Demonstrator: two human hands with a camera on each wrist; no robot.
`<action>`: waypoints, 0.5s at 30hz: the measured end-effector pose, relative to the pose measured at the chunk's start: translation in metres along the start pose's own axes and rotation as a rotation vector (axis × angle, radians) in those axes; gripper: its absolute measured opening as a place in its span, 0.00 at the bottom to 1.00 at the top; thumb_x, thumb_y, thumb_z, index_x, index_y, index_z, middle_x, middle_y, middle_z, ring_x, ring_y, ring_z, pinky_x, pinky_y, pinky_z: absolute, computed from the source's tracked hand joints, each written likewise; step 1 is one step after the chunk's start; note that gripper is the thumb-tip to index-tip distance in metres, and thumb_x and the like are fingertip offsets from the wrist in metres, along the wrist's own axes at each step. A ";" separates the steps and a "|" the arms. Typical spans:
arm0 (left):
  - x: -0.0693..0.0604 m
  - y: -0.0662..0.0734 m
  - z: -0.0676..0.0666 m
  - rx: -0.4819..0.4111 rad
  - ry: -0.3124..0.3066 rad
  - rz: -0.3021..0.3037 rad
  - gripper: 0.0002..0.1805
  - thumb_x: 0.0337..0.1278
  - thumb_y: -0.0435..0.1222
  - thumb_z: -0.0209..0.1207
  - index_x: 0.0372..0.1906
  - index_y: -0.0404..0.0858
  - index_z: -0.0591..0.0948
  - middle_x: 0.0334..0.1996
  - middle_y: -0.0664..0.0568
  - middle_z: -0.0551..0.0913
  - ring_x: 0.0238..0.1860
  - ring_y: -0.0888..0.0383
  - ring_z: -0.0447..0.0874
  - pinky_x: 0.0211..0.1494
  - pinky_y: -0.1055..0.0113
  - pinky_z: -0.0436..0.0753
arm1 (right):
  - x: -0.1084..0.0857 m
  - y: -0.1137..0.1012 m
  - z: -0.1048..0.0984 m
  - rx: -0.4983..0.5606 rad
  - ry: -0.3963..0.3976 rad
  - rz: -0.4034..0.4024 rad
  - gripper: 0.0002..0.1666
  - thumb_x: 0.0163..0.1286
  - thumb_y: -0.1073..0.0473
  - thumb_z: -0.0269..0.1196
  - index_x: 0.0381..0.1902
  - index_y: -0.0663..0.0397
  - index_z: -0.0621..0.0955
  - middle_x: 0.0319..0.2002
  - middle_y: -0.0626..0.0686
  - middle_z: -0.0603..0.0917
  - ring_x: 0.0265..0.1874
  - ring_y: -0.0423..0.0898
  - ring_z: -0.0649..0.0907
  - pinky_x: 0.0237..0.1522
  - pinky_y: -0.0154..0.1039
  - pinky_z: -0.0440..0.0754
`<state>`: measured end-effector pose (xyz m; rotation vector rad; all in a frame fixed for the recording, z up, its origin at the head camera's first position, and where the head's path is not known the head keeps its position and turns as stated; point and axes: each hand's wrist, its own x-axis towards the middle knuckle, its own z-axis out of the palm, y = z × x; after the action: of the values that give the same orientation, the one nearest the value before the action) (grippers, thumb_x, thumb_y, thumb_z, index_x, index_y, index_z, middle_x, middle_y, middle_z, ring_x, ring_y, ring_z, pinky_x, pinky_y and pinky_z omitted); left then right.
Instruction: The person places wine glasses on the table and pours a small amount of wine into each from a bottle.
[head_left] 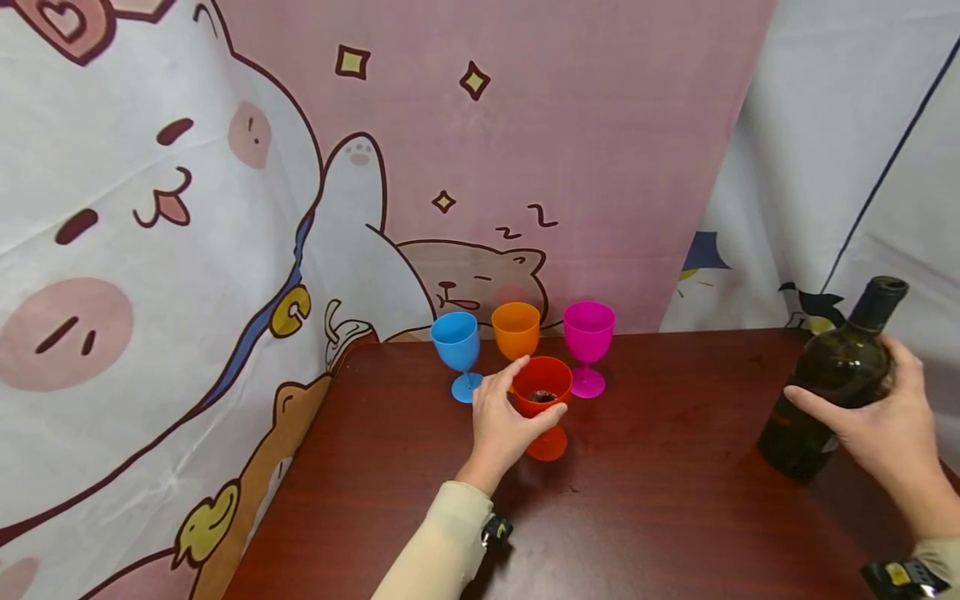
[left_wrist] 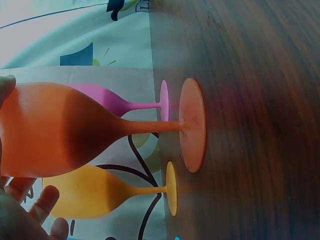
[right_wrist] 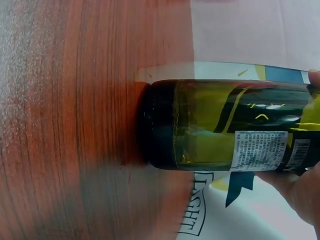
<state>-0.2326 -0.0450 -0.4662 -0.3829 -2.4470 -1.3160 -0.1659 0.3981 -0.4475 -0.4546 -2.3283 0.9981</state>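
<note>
A red goblet [head_left: 542, 385] with dark liquid in it stands upright near the middle of the table; it looks orange in the left wrist view. My left hand [head_left: 501, 417] holds its bowl near the rim, thumb on the near side and fingers on the far side. Over on the right, my right hand [head_left: 892, 417] grips a dark green wine bottle [head_left: 840, 362] around its upper body. The bottle is upright with its mouth uncovered, and its base [right_wrist: 160, 125] is at the tabletop. A white printed label [right_wrist: 257, 150] shows on its side.
Behind the red goblet stand a blue goblet [head_left: 456, 337], an orange goblet [head_left: 516, 329] and a magenta goblet [head_left: 589, 333]. They are near the back edge of the brown wooden table [head_left: 660, 492]. A cartoon-printed cloth [head_left: 600, 167] hangs behind the table and along its left side.
</note>
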 end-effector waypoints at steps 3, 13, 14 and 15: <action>0.000 0.000 0.000 -0.004 0.005 0.000 0.46 0.51 0.60 0.77 0.76 0.57 0.75 0.63 0.59 0.85 0.64 0.57 0.74 0.66 0.46 0.76 | 0.000 0.000 0.000 -0.021 -0.012 -0.018 0.70 0.62 0.50 0.78 0.88 0.45 0.45 0.85 0.68 0.53 0.80 0.75 0.59 0.82 0.70 0.53; 0.000 0.001 0.000 -0.001 0.010 0.017 0.45 0.51 0.59 0.77 0.75 0.59 0.75 0.63 0.59 0.85 0.63 0.56 0.75 0.67 0.47 0.75 | -0.008 0.007 0.002 -0.006 0.038 0.005 0.71 0.59 0.51 0.79 0.87 0.38 0.46 0.83 0.65 0.58 0.73 0.82 0.66 0.73 0.76 0.61; 0.000 0.001 0.001 -0.002 0.010 0.015 0.45 0.51 0.60 0.77 0.75 0.60 0.75 0.63 0.59 0.85 0.63 0.57 0.75 0.67 0.47 0.75 | -0.009 0.008 0.003 -0.004 0.045 0.009 0.71 0.59 0.51 0.79 0.87 0.37 0.46 0.83 0.64 0.59 0.73 0.81 0.67 0.73 0.75 0.61; 0.000 0.001 0.001 -0.006 0.009 0.014 0.45 0.51 0.59 0.77 0.75 0.60 0.75 0.63 0.59 0.85 0.63 0.57 0.75 0.67 0.47 0.75 | -0.009 0.009 0.003 -0.003 0.050 0.012 0.71 0.59 0.52 0.79 0.87 0.37 0.46 0.83 0.64 0.59 0.73 0.81 0.67 0.73 0.75 0.62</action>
<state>-0.2322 -0.0442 -0.4662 -0.3936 -2.4296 -1.3165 -0.1598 0.3976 -0.4596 -0.4898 -2.2850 0.9784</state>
